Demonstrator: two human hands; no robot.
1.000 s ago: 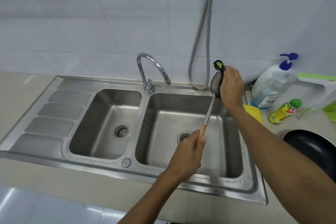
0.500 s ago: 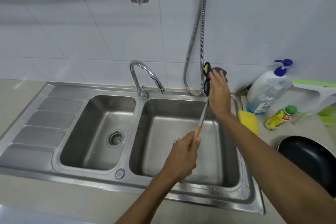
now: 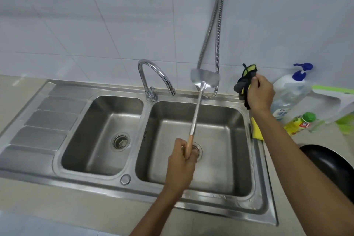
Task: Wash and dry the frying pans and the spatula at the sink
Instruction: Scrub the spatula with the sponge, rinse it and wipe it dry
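**A:** What do I have on screen, counted?

**B:** I count one spatula (image 3: 195, 120) and one black frying pan (image 3: 329, 163), which sits at the right edge of the table (image 3: 76, 212) and is partly cut off by the frame. There is one sink (image 3: 47, 120) with two basins and one tap (image 3: 153, 71). I also see two bottles, a pump bottle (image 3: 289, 92) and a green-capped bottle (image 3: 300, 122). Then one yellow sponge (image 3: 256, 130) and one dark cloth (image 3: 244, 84) with yellow trim.

**A:** And my hands?

**B:** My left hand (image 3: 182, 161) is curled round the spatula's wooden handle, above the right basin (image 3: 220, 140) near its drain. The metal shaft runs up and away from that hand. The blade stands at the far rim, right of the tap's spout. My right hand (image 3: 260, 92) pinches the bunched cloth, raised over the sink's far right corner.

**A:** Is the cloth on the blade?

**B:** No, I see a gap. The cloth hangs to the right of the blade, apart from it. The pan lies right of my right forearm, well apart from both hands.
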